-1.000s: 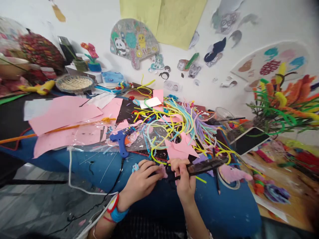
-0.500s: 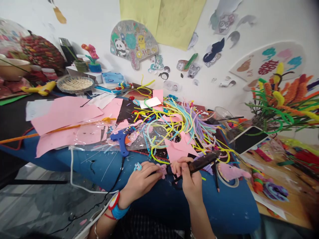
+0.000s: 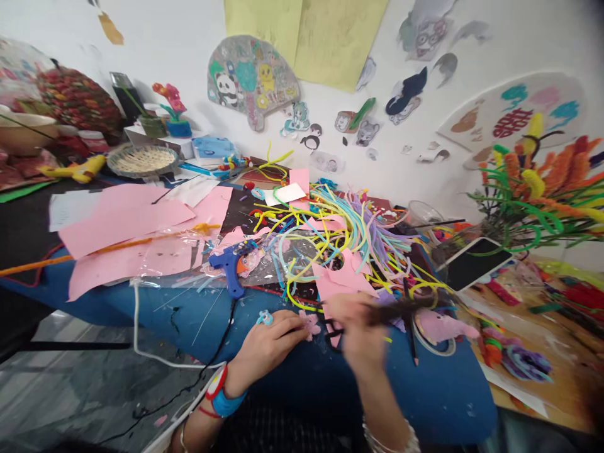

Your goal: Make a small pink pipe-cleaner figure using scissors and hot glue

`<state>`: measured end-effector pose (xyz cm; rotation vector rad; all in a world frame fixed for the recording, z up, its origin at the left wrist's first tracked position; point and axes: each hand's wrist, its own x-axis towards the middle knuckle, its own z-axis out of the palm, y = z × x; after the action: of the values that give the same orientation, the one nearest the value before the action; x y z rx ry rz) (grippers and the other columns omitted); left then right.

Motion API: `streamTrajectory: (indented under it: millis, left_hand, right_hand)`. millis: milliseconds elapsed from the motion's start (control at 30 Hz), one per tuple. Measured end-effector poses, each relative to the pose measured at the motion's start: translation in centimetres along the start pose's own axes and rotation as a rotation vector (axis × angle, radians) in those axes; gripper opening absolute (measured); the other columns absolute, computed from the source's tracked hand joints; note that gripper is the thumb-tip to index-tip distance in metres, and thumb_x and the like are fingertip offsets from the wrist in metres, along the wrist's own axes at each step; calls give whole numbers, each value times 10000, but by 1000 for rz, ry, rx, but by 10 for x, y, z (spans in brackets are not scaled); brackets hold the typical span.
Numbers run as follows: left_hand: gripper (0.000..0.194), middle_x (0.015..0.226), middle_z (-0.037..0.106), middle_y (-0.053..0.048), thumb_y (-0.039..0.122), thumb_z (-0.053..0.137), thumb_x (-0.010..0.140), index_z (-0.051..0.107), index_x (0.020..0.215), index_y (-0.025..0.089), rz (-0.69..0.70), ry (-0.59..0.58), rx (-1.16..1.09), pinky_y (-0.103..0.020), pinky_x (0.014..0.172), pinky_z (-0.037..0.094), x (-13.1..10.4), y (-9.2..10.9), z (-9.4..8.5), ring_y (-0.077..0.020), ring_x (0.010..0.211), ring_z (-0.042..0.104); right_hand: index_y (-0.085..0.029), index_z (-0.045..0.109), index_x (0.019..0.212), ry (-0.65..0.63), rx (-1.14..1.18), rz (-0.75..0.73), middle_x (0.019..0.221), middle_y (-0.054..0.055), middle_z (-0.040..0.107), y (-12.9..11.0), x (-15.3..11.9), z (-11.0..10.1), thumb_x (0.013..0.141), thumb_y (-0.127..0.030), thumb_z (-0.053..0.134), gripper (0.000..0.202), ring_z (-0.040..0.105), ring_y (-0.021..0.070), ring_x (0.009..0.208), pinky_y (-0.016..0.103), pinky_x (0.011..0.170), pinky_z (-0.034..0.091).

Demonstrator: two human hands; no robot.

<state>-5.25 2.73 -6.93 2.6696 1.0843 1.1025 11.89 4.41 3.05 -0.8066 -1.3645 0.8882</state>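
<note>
My left hand (image 3: 271,346), with a light-blue ring and bent fingers, pinches the edge of a small fuzzy pink piece (image 3: 310,325) above the blue table edge. To its right, my right hand (image 3: 361,330) is smeared by motion and closed round a long dark brown tool (image 3: 401,311), whose far end points right. The tool's kind cannot be made out. Black loops (image 3: 331,328) show between the two hands. Beside the right hand lie a black pencil (image 3: 411,333) and a pink plush-like shape (image 3: 443,327) on a roll of tape (image 3: 436,348).
A blue glue gun (image 3: 231,267) lies left of centre, its cord trailing down. Bundled pipe cleaners (image 3: 363,226) and pink paper sheets (image 3: 127,217) cover the table. A phone (image 3: 476,264) rests at right by a vase of fuzzy flowers (image 3: 542,182). A white cable (image 3: 136,327) hangs at left.
My right hand and the dark tool have shifted slightly and blurred. More of the fuzzy pink piece shows beside my left fingers, which stay nearly in place.
</note>
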Motion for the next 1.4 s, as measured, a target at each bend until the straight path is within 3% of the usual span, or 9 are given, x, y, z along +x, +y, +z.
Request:
streamTrajectory:
  millis: [267,367,533,867,1033,1100,1200,1333,1400]
  left_hand:
    - [246,1111,683,-58,140,501,934,622,1138,205,11,-2,-45,-272,821,585,2,-1,0,-189,1084,614]
    - [252,1116,679,-65,130,484,937,620,1138,196,16,1,-53,-282,859,574,2,0,-1,-187,1114,600]
    - [272,1120,680,-66,97,457,934,615,1136,188,17,2,-63,-287,876,566,5,0,-2,-184,1114,599]
    - [290,1122,664,-78,65,507,854,617,1098,178,-23,14,-122,-397,989,494,12,6,-2,-197,1089,602]
    - [218,1052,651,-85,155,605,868,647,1077,198,-62,64,-64,-361,855,545,10,6,1,-221,1025,601]
    - [216,1006,658,-71,160,600,880,644,1087,204,-58,61,-60,-332,804,554,9,5,1,-207,976,612]
    - [220,1028,672,-61,144,578,897,633,1101,203,-27,43,-76,-307,808,557,7,4,0,-195,989,617]
    - [214,1031,687,-54,144,573,902,633,1100,200,0,53,-105,-289,835,558,6,2,-1,-187,1028,616]
    - [200,1017,698,-54,138,567,904,635,1085,191,8,72,-127,-283,847,557,5,1,1,-180,1035,620]
  right_hand:
    - [-229,314,584,-49,20,42,520,-67,286,6,-2,1,912,-544,459,477,313,104,461,255,453,297]
    - [-238,290,579,-16,20,36,502,-69,254,2,-3,0,892,-658,367,530,308,117,467,274,474,310]
    - [-227,325,573,3,-14,53,521,-57,299,-3,-6,-5,928,-535,430,482,328,113,483,277,502,319]
    - [-216,366,609,-2,50,76,542,-59,328,17,-6,-11,957,-429,443,416,351,108,500,269,506,311]
    - [-215,311,590,105,195,-60,506,-76,260,1,-8,-10,965,-458,408,458,313,101,464,272,528,337]
    - [-217,324,581,43,164,-42,496,-72,284,0,-9,-6,942,-516,424,479,325,103,454,272,510,341]
    - [-220,358,571,-32,96,50,499,-58,330,3,-8,-3,942,-437,464,443,350,111,454,266,467,320]
    - [-241,283,560,86,41,29,493,-64,255,-4,-8,-7,915,-621,339,523,322,127,458,305,507,352]
    - [-237,319,551,61,19,39,488,-59,300,-10,-5,-8,897,-598,425,511,337,123,457,293,487,340]
